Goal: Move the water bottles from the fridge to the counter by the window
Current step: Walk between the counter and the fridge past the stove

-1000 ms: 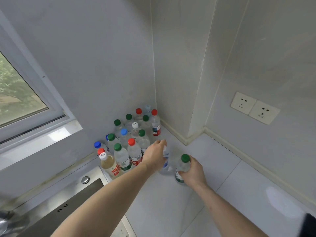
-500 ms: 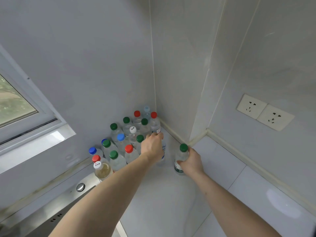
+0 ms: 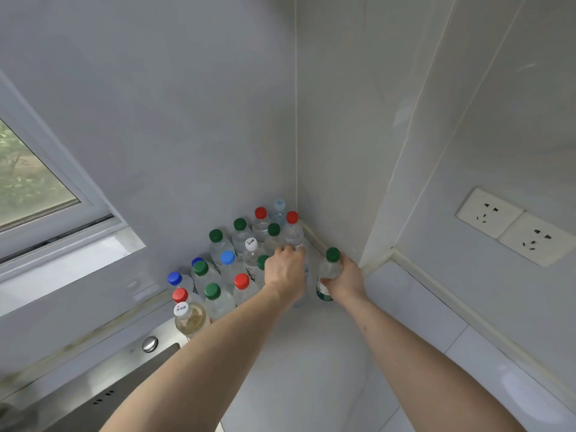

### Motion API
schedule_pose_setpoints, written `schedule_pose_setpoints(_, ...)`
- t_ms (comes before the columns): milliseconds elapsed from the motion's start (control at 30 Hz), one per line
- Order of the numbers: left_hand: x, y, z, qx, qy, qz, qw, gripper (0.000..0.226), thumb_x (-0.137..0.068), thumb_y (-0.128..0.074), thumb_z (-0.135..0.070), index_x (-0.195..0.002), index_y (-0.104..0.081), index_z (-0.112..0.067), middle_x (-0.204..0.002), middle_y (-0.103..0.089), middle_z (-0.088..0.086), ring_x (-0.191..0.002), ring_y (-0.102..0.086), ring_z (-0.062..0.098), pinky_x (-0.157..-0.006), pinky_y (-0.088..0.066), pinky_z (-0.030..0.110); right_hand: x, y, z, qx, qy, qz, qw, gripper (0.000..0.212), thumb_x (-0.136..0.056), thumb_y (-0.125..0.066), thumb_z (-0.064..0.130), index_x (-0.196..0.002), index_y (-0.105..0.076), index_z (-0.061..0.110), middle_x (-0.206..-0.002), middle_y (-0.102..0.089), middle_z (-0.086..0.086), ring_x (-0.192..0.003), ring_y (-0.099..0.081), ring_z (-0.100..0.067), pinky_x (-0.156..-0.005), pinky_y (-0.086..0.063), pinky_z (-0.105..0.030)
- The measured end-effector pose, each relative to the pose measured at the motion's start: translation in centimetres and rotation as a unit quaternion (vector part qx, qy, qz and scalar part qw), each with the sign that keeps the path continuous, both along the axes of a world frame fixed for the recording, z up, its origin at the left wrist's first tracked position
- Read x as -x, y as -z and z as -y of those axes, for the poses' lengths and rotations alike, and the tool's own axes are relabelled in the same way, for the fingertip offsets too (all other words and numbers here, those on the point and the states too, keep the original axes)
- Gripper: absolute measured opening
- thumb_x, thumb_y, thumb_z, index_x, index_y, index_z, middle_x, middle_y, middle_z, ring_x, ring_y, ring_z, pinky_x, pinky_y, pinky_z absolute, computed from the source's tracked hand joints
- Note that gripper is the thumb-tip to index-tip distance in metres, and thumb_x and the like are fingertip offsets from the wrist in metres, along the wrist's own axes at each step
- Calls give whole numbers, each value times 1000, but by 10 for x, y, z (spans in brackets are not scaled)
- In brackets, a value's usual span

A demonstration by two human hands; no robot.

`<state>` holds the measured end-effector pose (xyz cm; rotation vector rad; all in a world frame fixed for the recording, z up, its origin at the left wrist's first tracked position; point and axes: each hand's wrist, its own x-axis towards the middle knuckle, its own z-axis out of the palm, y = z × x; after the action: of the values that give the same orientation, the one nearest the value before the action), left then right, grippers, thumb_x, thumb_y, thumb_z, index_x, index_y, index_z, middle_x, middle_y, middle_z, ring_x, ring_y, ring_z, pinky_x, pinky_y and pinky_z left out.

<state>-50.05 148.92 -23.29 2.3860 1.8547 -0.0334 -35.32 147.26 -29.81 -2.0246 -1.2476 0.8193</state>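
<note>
- Bottles of clear plastic with green, red, blue and white caps (image 3: 237, 269) stand clustered in the corner of our pale tiled counter (image 3: 305, 363), below the window (image 3: 37, 185).
- Our right hand (image 3: 346, 280) wraps its fingers round a green-capped clear bottle with a green label (image 3: 327, 275), upright on the counter just right of the cluster.
- Our left hand (image 3: 285, 271) curls round another clear bottle (image 3: 306, 269), mostly hidden behind it, at the cluster's edge.
- Beside the cluster sits a steel sink (image 3: 103, 388).
</note>
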Motion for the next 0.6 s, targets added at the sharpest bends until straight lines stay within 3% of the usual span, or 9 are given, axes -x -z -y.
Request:
schedule_pose_setpoints(133,-4,-5,-4,-3,17,-33,999,40,-89,-68,-3,-127,-59,-13,-121,-59,8,-111,-60,30,-73,-45,35,4,-3,-13,4,-12,20,1000,45,-77,-83,18,-118,-65,22,-116,-73,-4,-110,-68,-33,-92,-55,-38)
schedule_pose_setpoints(367,1,-12,-15,-3,25,-50,998,34,-92,-66,-2,-124,-61,-12,-116,-62,8,-104,-65,29,-79,-53,37,17,-10,-35,32,-72,62,995,37,-91,-71,17,-126,-61,15,-126,-69,-7,-117,-65,-34,-88,-48,-32)
schedule_pose_setpoints(601,2,-14,-14,-7,42,-82,996,41,-90,-65,1,-128,-57,-12,-119,-60,8,-101,-68,29,-69,-45,35,25,-10,-52,31,-117,35,992,27,-93,-65,38,-117,-62,28,-116,-71,3,-104,-68,-24,-83,-51,-31)
